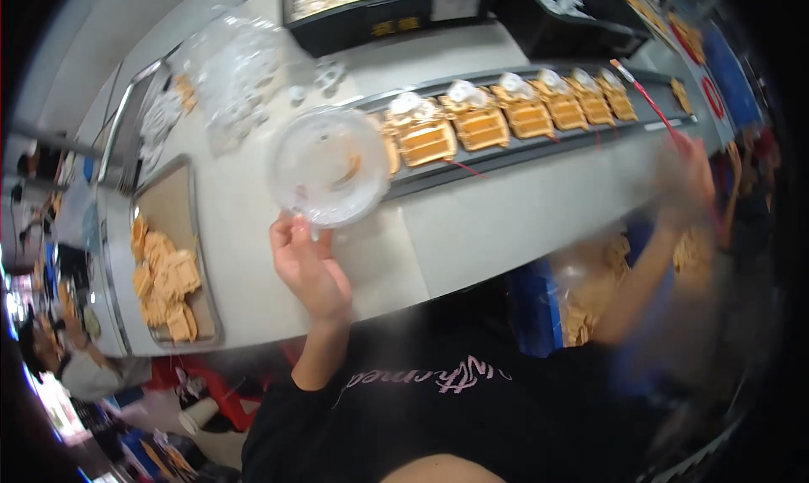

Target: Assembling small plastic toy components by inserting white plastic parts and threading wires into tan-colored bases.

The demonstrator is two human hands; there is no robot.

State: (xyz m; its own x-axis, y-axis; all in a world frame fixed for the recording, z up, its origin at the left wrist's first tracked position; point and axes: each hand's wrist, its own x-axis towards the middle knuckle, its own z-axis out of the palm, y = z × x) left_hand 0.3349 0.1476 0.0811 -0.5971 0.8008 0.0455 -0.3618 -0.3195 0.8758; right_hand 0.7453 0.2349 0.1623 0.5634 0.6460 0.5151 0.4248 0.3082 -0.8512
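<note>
The tub (320, 179) is a round, cloudy, see-through plastic vessel with an orange-brown smear inside; it is above the desk (354, 272), in front of the left end of the black tray (472, 163). The left hand (312, 260) has its fingertips closed on the tub's near edge. The right hand (693, 167), blurred, is curled around one brush (650, 104), thin and red with a pale tip, slanting over the tray's right end. Six ribbed, squarish tan pieces (531, 120) show clearly in a row, each with a lumpy white part at its top; another shows partly behind the tub. Two black bins (396, 28) hold small pale parts. One metal tray (206, 302) carries a heap of tan pieces, too jumbled to count.
</note>
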